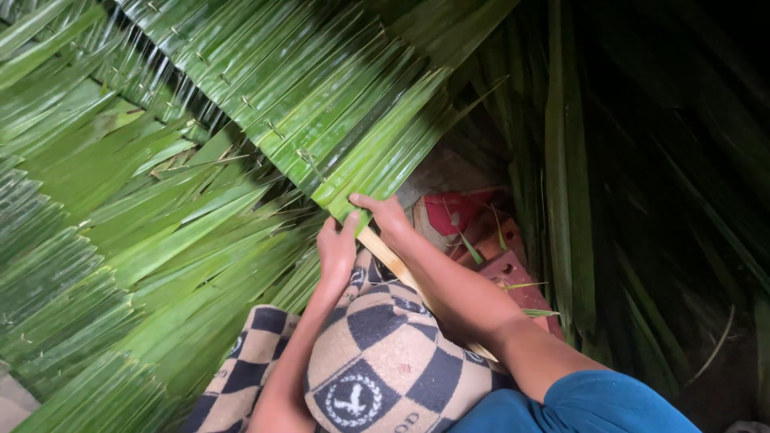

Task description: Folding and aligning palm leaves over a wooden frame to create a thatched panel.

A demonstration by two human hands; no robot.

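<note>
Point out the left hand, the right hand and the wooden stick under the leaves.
left hand (335, 248), head view, on the back of the hand.
right hand (387, 213), head view, on the knuckles by the leaf edge.
wooden stick (391, 258), head view, on the pale strip between the two wrists.

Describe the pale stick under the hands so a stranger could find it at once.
Start at the big sheet of folded green leaves sloping across the top. Follow its lower edge to the left hand and right hand pinching the end leaf. The stick runs diagonally beneath them: straight, flat, pale yellow among all the green.
</note>
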